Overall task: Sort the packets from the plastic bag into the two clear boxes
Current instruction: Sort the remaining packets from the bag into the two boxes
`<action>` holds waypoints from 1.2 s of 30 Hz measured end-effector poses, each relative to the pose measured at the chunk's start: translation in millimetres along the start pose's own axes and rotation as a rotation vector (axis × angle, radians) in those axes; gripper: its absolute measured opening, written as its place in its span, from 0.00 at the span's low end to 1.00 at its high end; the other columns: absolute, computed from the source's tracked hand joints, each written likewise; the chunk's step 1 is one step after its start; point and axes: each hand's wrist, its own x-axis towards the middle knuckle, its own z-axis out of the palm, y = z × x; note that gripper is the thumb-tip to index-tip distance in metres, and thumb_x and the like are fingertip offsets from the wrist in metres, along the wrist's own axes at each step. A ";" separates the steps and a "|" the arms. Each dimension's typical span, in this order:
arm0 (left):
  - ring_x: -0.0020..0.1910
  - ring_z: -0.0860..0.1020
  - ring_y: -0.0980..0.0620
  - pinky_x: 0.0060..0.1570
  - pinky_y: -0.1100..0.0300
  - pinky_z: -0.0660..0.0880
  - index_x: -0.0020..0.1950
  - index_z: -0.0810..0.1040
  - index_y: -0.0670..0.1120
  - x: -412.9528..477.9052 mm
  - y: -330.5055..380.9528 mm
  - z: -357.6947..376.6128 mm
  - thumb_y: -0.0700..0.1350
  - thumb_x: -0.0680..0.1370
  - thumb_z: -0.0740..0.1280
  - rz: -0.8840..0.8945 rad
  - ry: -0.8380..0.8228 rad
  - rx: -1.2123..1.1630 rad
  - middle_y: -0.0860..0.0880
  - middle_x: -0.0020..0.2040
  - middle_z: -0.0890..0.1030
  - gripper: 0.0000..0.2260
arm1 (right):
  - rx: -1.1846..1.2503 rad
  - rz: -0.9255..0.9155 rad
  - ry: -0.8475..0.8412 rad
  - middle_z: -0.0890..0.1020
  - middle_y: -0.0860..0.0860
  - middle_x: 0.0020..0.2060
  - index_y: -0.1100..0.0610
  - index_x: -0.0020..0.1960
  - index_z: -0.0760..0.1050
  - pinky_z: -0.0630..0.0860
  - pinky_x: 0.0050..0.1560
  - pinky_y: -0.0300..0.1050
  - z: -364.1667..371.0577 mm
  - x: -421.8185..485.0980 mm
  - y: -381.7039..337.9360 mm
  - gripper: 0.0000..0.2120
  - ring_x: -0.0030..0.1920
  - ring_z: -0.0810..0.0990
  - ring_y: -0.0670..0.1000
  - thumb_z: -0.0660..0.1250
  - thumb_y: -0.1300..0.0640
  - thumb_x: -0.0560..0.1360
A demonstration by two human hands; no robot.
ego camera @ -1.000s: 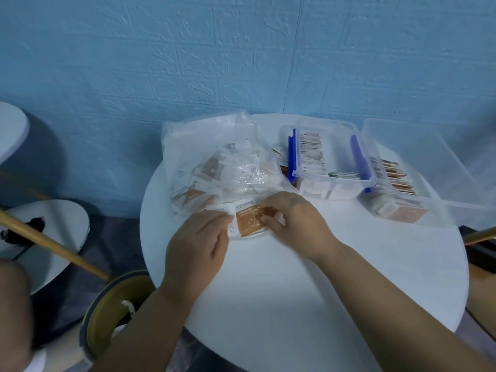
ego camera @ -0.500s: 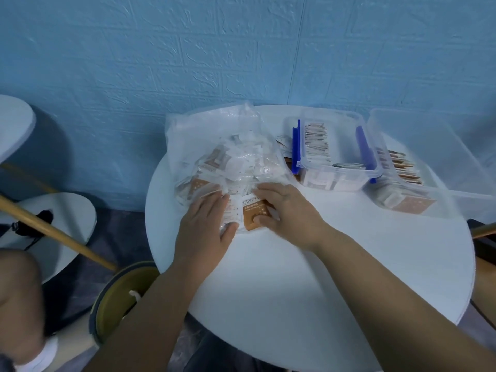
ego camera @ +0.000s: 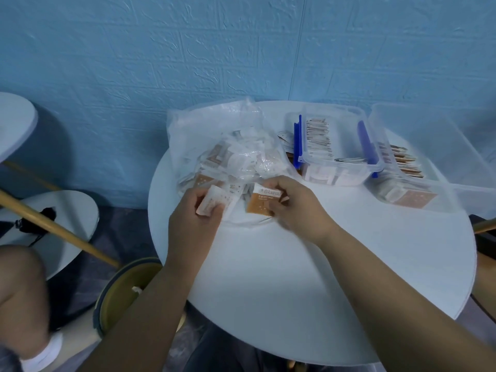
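A clear plastic bag (ego camera: 228,146) full of small packets lies at the back left of the round white table (ego camera: 349,277). At its near edge my left hand (ego camera: 192,221) grips a pale pink-and-white packet (ego camera: 214,201). My right hand (ego camera: 298,208) pinches an orange-and-white packet (ego camera: 264,201) beside it. A clear box with blue clips (ego camera: 335,151) holds upright packets at the back. Further right, a second clear box (ego camera: 418,183) holds orange packets.
The second box's open lid (ego camera: 434,140) stands up at the far right. A few loose packets (ego camera: 285,139) lie between bag and clipped box. A yellow bin (ego camera: 126,294) and a wooden pole (ego camera: 53,224) are left of the table, below it.
Both hands have lifted from the bag's edge, each now holding its own packet. The right hand's orange packet has moved right, away from the left hand.
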 end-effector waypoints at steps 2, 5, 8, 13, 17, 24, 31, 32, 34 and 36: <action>0.48 0.74 0.55 0.37 0.82 0.67 0.55 0.73 0.45 -2.2 4.0 0.0 0.43 0.75 0.68 -0.057 0.005 -0.071 0.53 0.50 0.76 0.10 | 0.129 0.017 0.048 0.80 0.47 0.42 0.48 0.48 0.75 0.73 0.41 0.35 -2.5 -5.6 -1.8 0.14 0.41 0.78 0.50 0.67 0.67 0.72; 0.48 0.77 0.55 0.38 0.78 0.71 0.55 0.72 0.47 -5.2 8.0 3.2 0.45 0.78 0.64 -0.033 -0.006 -0.119 0.54 0.51 0.78 0.07 | 0.406 0.036 0.049 0.82 0.50 0.40 0.51 0.47 0.75 0.78 0.44 0.43 -6.2 -16.4 -9.0 0.14 0.39 0.79 0.53 0.68 0.70 0.71; 0.42 0.82 0.56 0.44 0.61 0.78 0.50 0.72 0.52 -11.1 12.6 15.0 0.46 0.79 0.61 -0.062 -0.088 -0.260 0.58 0.46 0.80 0.02 | 0.544 0.083 0.009 0.81 0.50 0.36 0.56 0.47 0.74 0.79 0.40 0.43 -2.4 -27.5 -13.4 0.15 0.36 0.80 0.50 0.70 0.72 0.69; 0.40 0.79 0.64 0.38 0.71 0.73 0.48 0.74 0.57 -25.2 20.4 25.2 0.46 0.76 0.66 -0.037 -0.242 -0.245 0.56 0.44 0.81 0.05 | 0.345 0.110 0.188 0.80 0.52 0.38 0.55 0.45 0.71 0.80 0.41 0.46 17.4 -41.2 -3.2 0.15 0.37 0.81 0.49 0.75 0.64 0.66; 0.42 0.76 0.61 0.35 0.79 0.68 0.52 0.74 0.57 -25.7 19.8 22.7 0.50 0.76 0.67 -0.032 -0.106 -0.113 0.60 0.45 0.76 0.06 | 0.066 -0.064 0.293 0.79 0.47 0.41 0.51 0.47 0.73 0.76 0.46 0.41 18.1 -39.0 4.3 0.13 0.42 0.77 0.47 0.74 0.60 0.68; 0.42 0.73 0.69 0.38 0.83 0.65 0.58 0.74 0.51 -21.4 19.9 20.8 0.49 0.77 0.63 -0.069 0.110 -0.230 0.60 0.48 0.75 0.10 | -0.487 -0.448 0.294 0.83 0.51 0.43 0.58 0.48 0.82 0.71 0.50 0.37 -2.4 -12.5 14.3 0.09 0.48 0.77 0.51 0.63 0.60 0.73; 0.51 0.74 0.60 0.40 0.84 0.66 0.60 0.73 0.48 -21.4 18.9 20.8 0.50 0.77 0.61 -0.048 0.145 -0.232 0.57 0.52 0.75 0.13 | -0.687 -0.246 -0.005 0.73 0.49 0.66 0.55 0.67 0.71 0.64 0.66 0.43 -3.5 9.3 12.0 0.23 0.66 0.67 0.51 0.67 0.51 0.74; 0.51 0.74 0.60 0.40 0.84 0.66 0.60 0.73 0.48 -21.3 18.9 21.2 0.50 0.77 0.61 -0.046 0.143 -0.231 0.57 0.52 0.75 0.13 | -0.721 -0.230 -0.042 0.69 0.48 0.69 0.55 0.70 0.66 0.58 0.68 0.41 -3.2 11.7 11.5 0.27 0.69 0.63 0.50 0.66 0.48 0.74; 0.51 0.74 0.59 0.40 0.84 0.66 0.61 0.73 0.47 -20.1 18.4 22.1 0.50 0.77 0.61 -0.056 0.140 -0.226 0.57 0.52 0.75 0.14 | -0.767 -0.220 -0.065 0.63 0.47 0.73 0.54 0.73 0.60 0.53 0.69 0.40 -2.2 15.1 10.8 0.31 0.71 0.58 0.50 0.64 0.44 0.75; 0.52 0.73 0.59 0.39 0.85 0.65 0.62 0.73 0.46 -18.8 17.8 22.2 0.50 0.78 0.61 -0.072 0.138 -0.231 0.57 0.53 0.74 0.15 | -0.800 -0.212 -0.083 0.62 0.46 0.73 0.53 0.73 0.60 0.53 0.70 0.41 -0.6 15.5 10.5 0.30 0.71 0.58 0.51 0.62 0.43 0.75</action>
